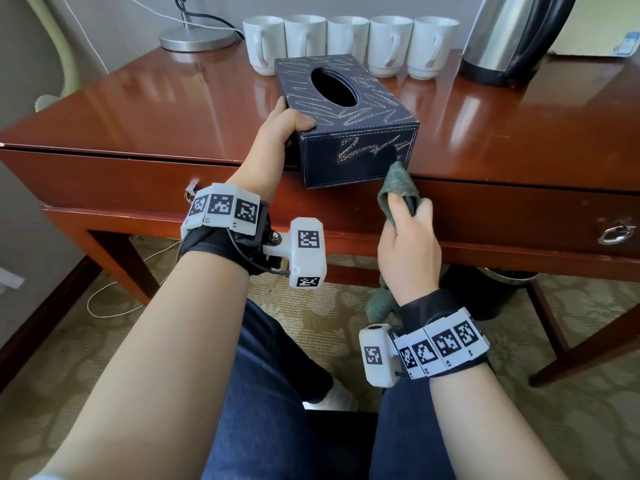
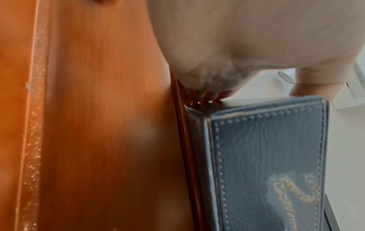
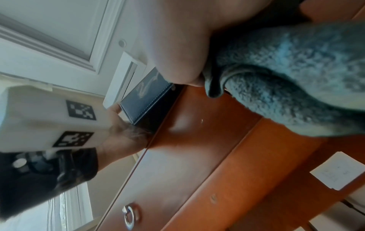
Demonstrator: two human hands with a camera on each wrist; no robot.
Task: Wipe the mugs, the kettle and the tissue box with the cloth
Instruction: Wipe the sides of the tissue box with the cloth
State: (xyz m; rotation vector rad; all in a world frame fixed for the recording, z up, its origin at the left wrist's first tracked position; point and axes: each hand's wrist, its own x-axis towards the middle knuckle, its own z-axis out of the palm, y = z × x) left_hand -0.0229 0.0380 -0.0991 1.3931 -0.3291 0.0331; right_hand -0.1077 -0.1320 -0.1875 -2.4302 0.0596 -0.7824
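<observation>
A dark blue leather tissue box with pale scribbles sticks out over the desk's front edge. My left hand grips its left near corner, thumb on top; the left wrist view shows the box's end face under my fingers. My right hand holds a green-grey cloth, whose tip touches the lower right of the box's front face. The cloth fills the right wrist view. Several white mugs stand in a row behind the box. The steel kettle is at the back right.
The glossy red-brown desk has a drawer front with a ring pull. A lamp base with a cord sits at the back left. A dark bin stands under the desk. My knees are below.
</observation>
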